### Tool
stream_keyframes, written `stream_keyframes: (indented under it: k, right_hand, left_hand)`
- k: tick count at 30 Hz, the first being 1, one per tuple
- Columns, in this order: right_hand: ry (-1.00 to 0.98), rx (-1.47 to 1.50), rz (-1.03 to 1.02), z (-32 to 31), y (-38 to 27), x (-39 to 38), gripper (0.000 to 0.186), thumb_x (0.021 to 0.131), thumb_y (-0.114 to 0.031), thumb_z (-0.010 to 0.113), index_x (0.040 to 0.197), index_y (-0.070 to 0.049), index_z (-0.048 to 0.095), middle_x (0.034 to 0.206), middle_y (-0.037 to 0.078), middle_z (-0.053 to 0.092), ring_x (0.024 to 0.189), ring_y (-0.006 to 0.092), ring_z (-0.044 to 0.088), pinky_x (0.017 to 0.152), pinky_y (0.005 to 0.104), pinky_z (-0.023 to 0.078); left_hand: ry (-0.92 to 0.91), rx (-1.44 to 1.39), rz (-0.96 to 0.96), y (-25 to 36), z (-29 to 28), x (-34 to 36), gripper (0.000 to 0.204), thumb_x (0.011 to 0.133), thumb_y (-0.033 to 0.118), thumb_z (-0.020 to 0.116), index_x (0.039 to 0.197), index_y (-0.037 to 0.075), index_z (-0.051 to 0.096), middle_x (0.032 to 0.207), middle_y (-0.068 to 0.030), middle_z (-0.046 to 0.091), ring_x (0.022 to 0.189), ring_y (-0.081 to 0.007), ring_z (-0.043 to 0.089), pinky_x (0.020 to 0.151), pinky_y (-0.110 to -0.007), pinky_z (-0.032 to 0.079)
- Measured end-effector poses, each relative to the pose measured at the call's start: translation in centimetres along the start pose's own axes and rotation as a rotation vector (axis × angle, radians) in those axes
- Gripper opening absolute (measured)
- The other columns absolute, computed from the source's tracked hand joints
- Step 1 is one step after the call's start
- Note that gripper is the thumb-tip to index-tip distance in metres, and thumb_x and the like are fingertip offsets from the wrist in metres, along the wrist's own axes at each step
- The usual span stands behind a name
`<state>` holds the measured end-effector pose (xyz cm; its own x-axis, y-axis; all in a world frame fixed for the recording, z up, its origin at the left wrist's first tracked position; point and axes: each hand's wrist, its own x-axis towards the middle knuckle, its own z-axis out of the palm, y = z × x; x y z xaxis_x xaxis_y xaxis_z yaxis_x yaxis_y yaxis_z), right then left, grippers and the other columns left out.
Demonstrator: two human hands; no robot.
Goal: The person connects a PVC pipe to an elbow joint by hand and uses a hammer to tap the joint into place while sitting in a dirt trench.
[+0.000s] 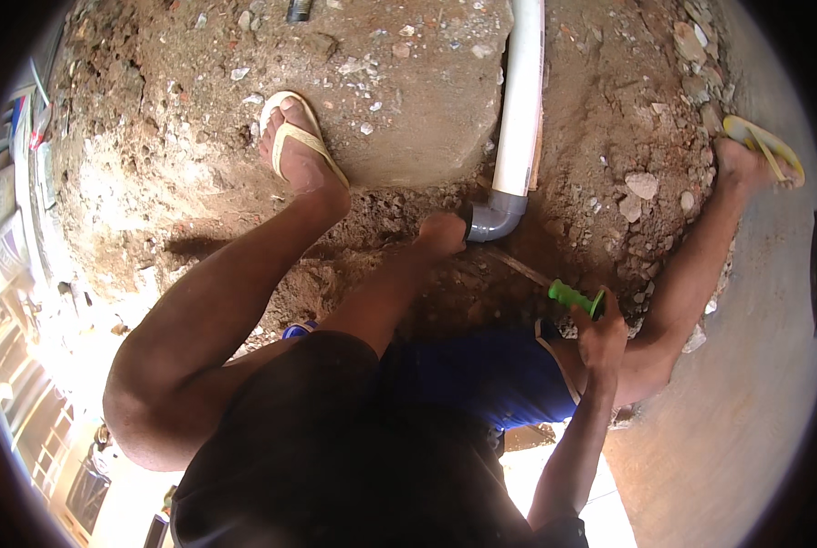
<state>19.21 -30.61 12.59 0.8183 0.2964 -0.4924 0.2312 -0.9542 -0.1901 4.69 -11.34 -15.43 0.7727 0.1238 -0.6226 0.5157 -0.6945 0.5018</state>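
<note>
My left hand (440, 233) is closed at the left end of a grey pipe elbow (498, 216); its fingertips and anything in them are hidden. A long white pipe (518, 100) runs up from the elbow. My right hand (598, 324) grips the green handle (568, 296) of a metal tool, whose narrow shaft (522, 269) slants up leftward into the dirt below the elbow.
My sandalled feet rest either side, on dirt and stones (641, 185) by a rough slab (408, 100). A smooth grey surface (737, 384) runs along the right. A dark cylindrical object (299, 9) lies at the top; bright clutter fills the far left.
</note>
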Motion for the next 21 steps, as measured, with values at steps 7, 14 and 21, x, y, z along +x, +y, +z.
stream_keyframes:
  k: [7, 14, 21]
  right_hand:
    - [0.038, -0.023, -0.083, 1.2, 0.7, 0.4, 0.062, 0.079, -0.026, 0.072, 0.127, 0.008, 0.056, 0.104, 0.032, 0.067, 0.100, 0.0418, 0.067, 0.085, 0.0444, 0.052]
    - [0.014, -0.022, -0.036, -0.2, 1.2, 0.7, 0.063, 0.080, -0.026, 0.071, 0.129, 0.009, 0.054, 0.104, 0.033, 0.067, 0.101, 0.0421, 0.067, 0.087, 0.0423, 0.052]
    - [0.049, -0.066, -0.035, -1.6, 0.2, 0.1, 0.061, 0.080, -0.024, 0.071, 0.128, 0.010, 0.055, 0.106, 0.034, 0.066, 0.103, 0.0430, 0.067, 0.088, 0.0436, 0.052]
  left_hand:
    - [0.055, -0.020, -0.095, -0.4, 3.4, 2.9, 0.024, 0.076, 0.024, 0.073, 0.091, 0.006, 0.075, 0.099, -0.0143, 0.071, 0.095, -0.0316, 0.070, 0.081, -0.043, 0.057]
    - [-0.001, -0.036, -0.071, 0.3, 1.4, 2.1, 0.018, 0.075, 0.018, 0.073, 0.089, 0.007, 0.075, 0.100, -0.0125, 0.072, 0.095, -0.0305, 0.070, 0.081, -0.041, 0.057]
    - [0.031, 0.039, -0.046, -0.6, 1.4, 1.5, 0.023, 0.075, 0.020, 0.073, 0.095, 0.007, 0.075, 0.102, -0.0135, 0.071, 0.095, -0.0305, 0.070, 0.080, -0.042, 0.057]
